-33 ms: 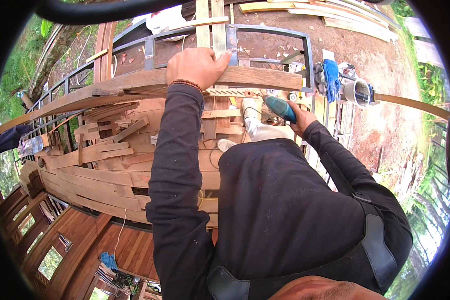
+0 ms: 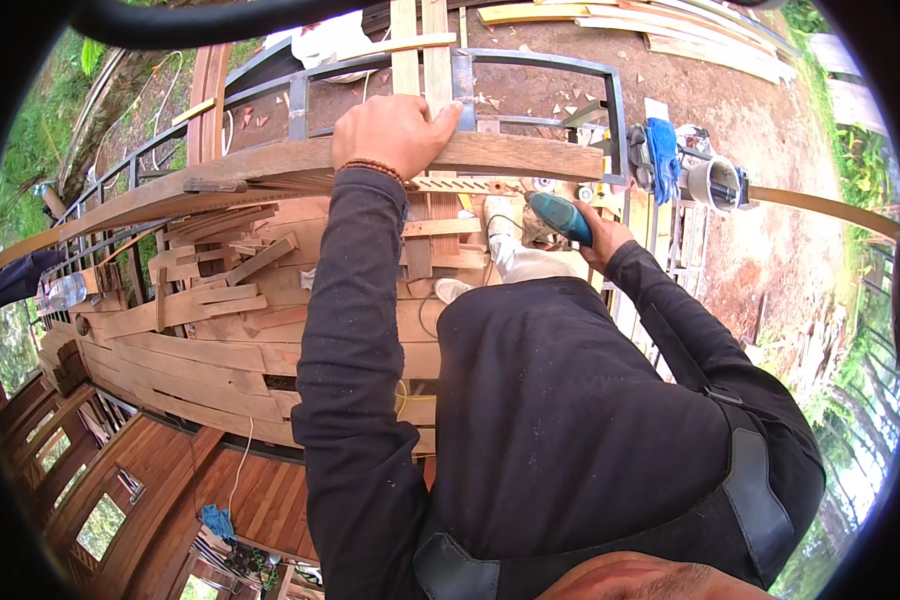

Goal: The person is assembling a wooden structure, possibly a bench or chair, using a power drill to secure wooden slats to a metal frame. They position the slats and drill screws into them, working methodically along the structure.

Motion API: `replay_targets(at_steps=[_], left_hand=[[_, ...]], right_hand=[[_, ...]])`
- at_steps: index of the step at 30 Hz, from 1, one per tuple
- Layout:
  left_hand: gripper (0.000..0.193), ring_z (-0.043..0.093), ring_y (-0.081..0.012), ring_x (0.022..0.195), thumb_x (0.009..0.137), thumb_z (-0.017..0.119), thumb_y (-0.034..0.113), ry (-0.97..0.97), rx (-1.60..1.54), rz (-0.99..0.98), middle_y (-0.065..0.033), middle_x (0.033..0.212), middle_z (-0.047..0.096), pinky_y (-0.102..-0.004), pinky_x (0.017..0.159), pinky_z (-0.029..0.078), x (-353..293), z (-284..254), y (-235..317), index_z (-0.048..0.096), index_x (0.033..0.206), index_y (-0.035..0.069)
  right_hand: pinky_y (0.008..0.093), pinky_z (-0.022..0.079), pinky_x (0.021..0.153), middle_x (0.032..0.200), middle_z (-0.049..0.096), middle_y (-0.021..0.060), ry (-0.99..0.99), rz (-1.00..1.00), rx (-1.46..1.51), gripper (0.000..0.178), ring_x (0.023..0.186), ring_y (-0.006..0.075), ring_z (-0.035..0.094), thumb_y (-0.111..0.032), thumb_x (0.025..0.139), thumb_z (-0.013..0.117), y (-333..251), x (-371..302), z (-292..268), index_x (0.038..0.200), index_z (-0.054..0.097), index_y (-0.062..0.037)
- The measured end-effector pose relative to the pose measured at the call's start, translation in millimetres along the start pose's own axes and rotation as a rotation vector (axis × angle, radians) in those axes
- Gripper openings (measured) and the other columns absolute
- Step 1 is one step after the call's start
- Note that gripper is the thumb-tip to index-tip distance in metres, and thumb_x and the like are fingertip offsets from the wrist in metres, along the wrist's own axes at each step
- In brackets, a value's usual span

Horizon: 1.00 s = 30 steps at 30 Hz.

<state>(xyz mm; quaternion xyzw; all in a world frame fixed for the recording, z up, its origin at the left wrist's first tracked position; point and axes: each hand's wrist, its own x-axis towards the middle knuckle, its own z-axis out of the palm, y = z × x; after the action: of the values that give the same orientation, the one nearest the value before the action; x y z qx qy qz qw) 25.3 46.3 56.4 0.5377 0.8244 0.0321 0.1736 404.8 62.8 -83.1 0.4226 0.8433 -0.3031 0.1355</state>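
Observation:
My left hand [image 2: 390, 135] lies over the top edge of a long curved wooden board [image 2: 520, 153], its fingers curled over the far side and the thumb pointing right. A beaded bracelet circles that wrist. My right hand [image 2: 606, 238], lower and to the right, is closed round a teal hand-held power tool [image 2: 562, 218]. The tool's nose points up and left, close under the board's right part; its exact kind is unclear. A slim strip with slanted grooves [image 2: 455, 186] runs along the board's near side, between my left wrist and the tool.
A dark metal frame [image 2: 545, 58] stands beyond the board. Blue gloves [image 2: 662, 160] and a white bucket [image 2: 722, 186] are at its right. Wood offcuts [image 2: 232, 298] cover the plank floor [image 2: 185, 365] at left. More boards [image 2: 660, 28] lie on the ground at the far right.

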Motion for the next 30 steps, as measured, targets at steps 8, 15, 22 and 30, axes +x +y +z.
replay_targets(at_steps=[8, 15, 22, 30], left_hand=[[0.057, 0.074, -0.035, 0.085, 0.09, 0.056, 0.065, 0.023, 0.009, 0.017, -0.0145, 0.085, 0.077, -0.0464, 0.077, 0.058, 4, 2, -2, 0.082, 0.089, 0.015], [0.056, 0.074, -0.0355, 0.084, 0.09, 0.056, 0.065, 0.024, 0.009, 0.014, -0.015, 0.085, 0.077, -0.0467, 0.077, 0.058, 3, 2, -1, 0.082, 0.088, 0.015], [0.056, 0.074, -0.0358, 0.084, 0.09, 0.056, 0.065, 0.02, 0.001, 0.021, -0.015, 0.086, 0.077, -0.0469, 0.077, 0.058, 2, 3, -2, 0.082, 0.088, 0.015], [0.056, 0.074, -0.0356, 0.085, 0.089, 0.056, 0.065, 0.029, 0.004, 0.012, -0.0143, 0.087, 0.077, -0.0469, 0.077, 0.058, 2, 5, -2, 0.082, 0.088, 0.015]], right_hand=[[0.0531, 0.057, 0.075, 0.096, 0.072, 0.0274, -0.019, -0.031, -0.061, 0.075, 0.086, 0.0464, 0.071, -0.015, 0.083, 0.069, 2, 6, 7, 0.15, 0.036, -0.0158], [0.0529, 0.057, 0.074, 0.096, 0.072, 0.0256, 0.023, -0.078, -0.066, 0.074, 0.084, 0.0465, 0.071, -0.016, 0.083, 0.069, 8, 7, 9, 0.15, 0.036, -0.0173], [0.0547, 0.058, 0.072, 0.098, 0.072, 0.0245, -0.034, -0.046, -0.096, 0.074, 0.083, 0.0459, 0.072, -0.016, 0.085, 0.067, 1, 7, 8, 0.151, 0.034, -0.0197], [0.0536, 0.058, 0.073, 0.107, 0.071, 0.0253, -0.096, -0.058, -0.164, 0.073, 0.086, 0.0461, 0.072, -0.016, 0.086, 0.066, -1, 14, 2, 0.152, 0.035, -0.019]])
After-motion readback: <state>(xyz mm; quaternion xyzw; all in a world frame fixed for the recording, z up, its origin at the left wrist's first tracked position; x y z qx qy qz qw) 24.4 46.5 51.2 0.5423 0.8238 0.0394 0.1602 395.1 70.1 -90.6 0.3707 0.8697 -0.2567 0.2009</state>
